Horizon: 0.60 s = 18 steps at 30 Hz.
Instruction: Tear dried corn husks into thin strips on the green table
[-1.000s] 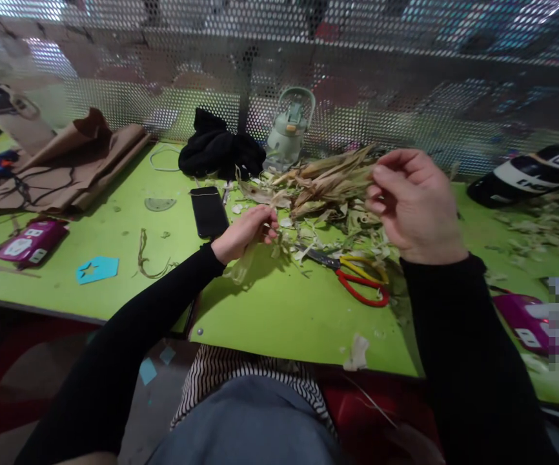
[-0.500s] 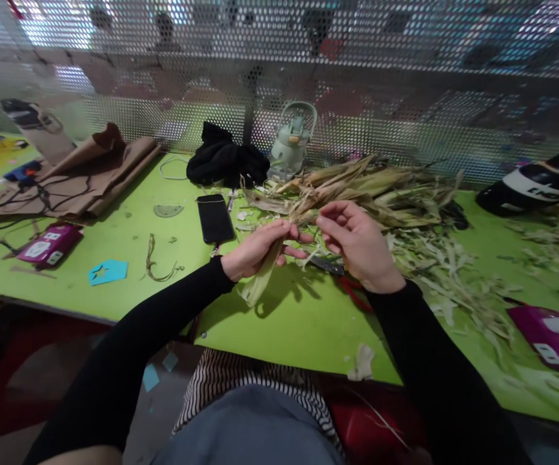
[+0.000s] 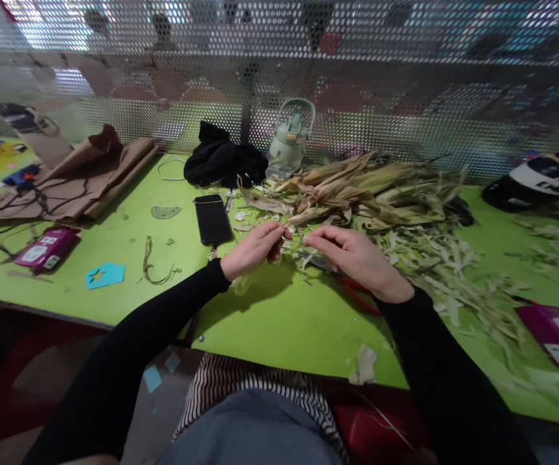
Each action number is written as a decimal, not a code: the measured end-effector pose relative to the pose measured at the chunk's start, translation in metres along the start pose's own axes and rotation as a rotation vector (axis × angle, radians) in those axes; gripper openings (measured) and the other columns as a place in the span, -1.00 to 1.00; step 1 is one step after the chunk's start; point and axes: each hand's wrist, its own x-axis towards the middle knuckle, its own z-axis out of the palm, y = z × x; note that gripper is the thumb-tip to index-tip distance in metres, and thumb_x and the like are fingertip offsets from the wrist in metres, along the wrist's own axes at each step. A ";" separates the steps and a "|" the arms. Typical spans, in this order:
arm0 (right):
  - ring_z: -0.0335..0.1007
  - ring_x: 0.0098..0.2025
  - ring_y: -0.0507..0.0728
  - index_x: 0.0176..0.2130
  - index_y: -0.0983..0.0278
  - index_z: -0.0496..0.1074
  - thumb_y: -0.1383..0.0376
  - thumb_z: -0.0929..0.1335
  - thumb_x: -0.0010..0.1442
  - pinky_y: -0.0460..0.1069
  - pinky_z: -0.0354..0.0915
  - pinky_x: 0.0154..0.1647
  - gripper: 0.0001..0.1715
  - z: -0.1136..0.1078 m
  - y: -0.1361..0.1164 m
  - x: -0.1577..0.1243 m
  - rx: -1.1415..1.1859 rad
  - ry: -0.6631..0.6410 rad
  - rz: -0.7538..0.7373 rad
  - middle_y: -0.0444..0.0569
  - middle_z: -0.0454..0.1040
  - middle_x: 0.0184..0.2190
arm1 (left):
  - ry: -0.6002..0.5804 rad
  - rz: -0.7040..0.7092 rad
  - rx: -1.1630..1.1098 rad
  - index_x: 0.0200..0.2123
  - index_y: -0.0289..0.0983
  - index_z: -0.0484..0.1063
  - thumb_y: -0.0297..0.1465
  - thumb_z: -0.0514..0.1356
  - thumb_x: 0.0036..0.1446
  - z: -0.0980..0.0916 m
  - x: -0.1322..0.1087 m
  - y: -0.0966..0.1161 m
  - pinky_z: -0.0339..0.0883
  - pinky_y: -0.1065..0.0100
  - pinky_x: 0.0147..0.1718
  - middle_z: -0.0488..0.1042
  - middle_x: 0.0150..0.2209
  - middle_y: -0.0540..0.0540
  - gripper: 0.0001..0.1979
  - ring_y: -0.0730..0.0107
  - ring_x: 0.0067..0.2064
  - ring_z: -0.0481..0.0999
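Observation:
In the head view, my left hand [image 3: 259, 248] is closed on a corn husk, mostly hidden behind it. A pale end of this corn husk [image 3: 241, 284] shows below the palm. To its right, my right hand [image 3: 357, 261] has thumb and forefinger pinched together; whatever is between them is too small to make out. The hands are a short gap apart, above the green table [image 3: 270, 329]. Under the right hand lie scissors with red handles [image 3: 361, 297], partly covered. Just beyond the hands rests a heap of dry corn husks [image 3: 381, 187].
Husk scraps [image 3: 454, 268] spread to the right. A phone [image 3: 212, 219], black cloth [image 3: 226, 158] and green bottle [image 3: 288, 142] stand or lie at the back. Leftward are a blue tag [image 3: 105, 276], purple box [image 3: 48, 248] and brown paper [image 3: 100, 174]. A perforated metal screen [image 3: 187, 97] borders the table.
My left hand has turned over somewhat, so less of the husk shows below it. My right hand has come slightly lower, its fingers still pinched.

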 end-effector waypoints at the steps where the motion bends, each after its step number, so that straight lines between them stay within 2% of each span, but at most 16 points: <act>1: 0.11 -0.59 0.01 -0.36 0.22 0.45 -0.02 0.34 0.27 -0.02 0.04 -0.52 -0.62 -0.001 0.000 0.000 -0.010 0.052 -0.031 -0.22 0.24 -0.64 | -0.009 -0.004 0.083 -0.31 -0.29 0.31 -0.40 -0.06 0.40 0.000 0.000 0.000 0.14 0.52 -0.56 0.23 -0.57 0.10 -0.76 0.58 -0.58 0.26; 4: 0.14 -0.53 0.04 -0.37 0.20 0.44 0.02 0.35 0.26 0.00 0.08 -0.45 -0.66 -0.003 -0.002 -0.002 -0.061 0.221 -0.131 -0.17 0.33 -0.57 | -0.061 0.015 0.305 -0.31 -0.28 0.34 -0.37 -0.04 0.40 0.001 -0.003 -0.001 0.13 0.47 -0.52 0.24 -0.61 0.10 -0.75 0.54 -0.58 0.25; 7: 0.20 -0.48 0.09 -0.36 0.18 0.46 0.04 0.36 0.26 0.02 0.10 -0.41 -0.70 -0.005 -0.005 -0.005 -0.130 0.343 -0.202 -0.10 0.41 -0.49 | -0.109 0.120 0.530 -0.28 -0.27 0.36 -0.35 -0.04 0.40 0.002 -0.007 -0.002 0.16 0.43 -0.42 0.29 -0.54 0.07 -0.75 0.49 -0.51 0.29; 11: 0.12 -0.51 0.09 -0.36 0.15 0.45 0.03 0.35 0.27 0.03 0.07 -0.44 -0.71 -0.008 -0.005 -0.008 -0.105 0.480 -0.198 -0.13 0.30 -0.54 | -0.164 0.248 0.672 -0.36 -0.26 0.31 -0.41 -0.05 0.37 0.005 -0.008 -0.007 0.17 0.37 -0.32 0.36 -0.41 -0.02 -0.76 0.43 -0.40 0.31; 14: 0.08 -0.51 0.08 -0.35 0.15 0.43 -0.01 0.36 0.26 0.02 0.04 -0.46 -0.69 -0.008 0.000 -0.005 -0.056 0.473 -0.165 -0.14 0.25 -0.55 | -0.213 0.269 0.693 -0.42 -0.24 0.24 -0.48 -0.02 0.31 0.013 -0.011 -0.010 0.15 0.35 -0.30 0.32 -0.43 -0.01 -0.78 0.41 -0.40 0.25; 18: 0.13 -0.52 0.06 -0.32 0.17 0.40 -0.08 0.31 0.27 -0.01 0.08 -0.47 -0.61 -0.004 0.017 0.008 -0.005 0.307 -0.095 -0.18 0.26 -0.56 | -0.305 0.356 0.693 -0.41 -0.22 0.19 -0.49 -0.02 0.30 0.025 -0.023 -0.002 0.14 0.34 -0.29 0.28 -0.43 0.00 -0.81 0.38 -0.39 0.22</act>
